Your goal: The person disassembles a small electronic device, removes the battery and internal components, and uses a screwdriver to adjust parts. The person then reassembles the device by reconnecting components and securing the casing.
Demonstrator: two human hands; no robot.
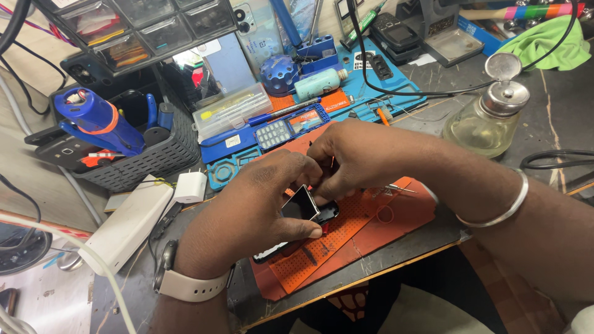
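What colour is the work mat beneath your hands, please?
Orange mat, seen best in the head view.

A dark, scratched table (557, 117) with a worn wooden front edge; pale floor (37, 179) lies beyond it, evenly lit.

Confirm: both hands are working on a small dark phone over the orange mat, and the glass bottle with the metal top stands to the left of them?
Not quite. The head view shows the glass bottle to the right of the left hand and right hand; the rest holds, with the small dark phone over the orange mat.
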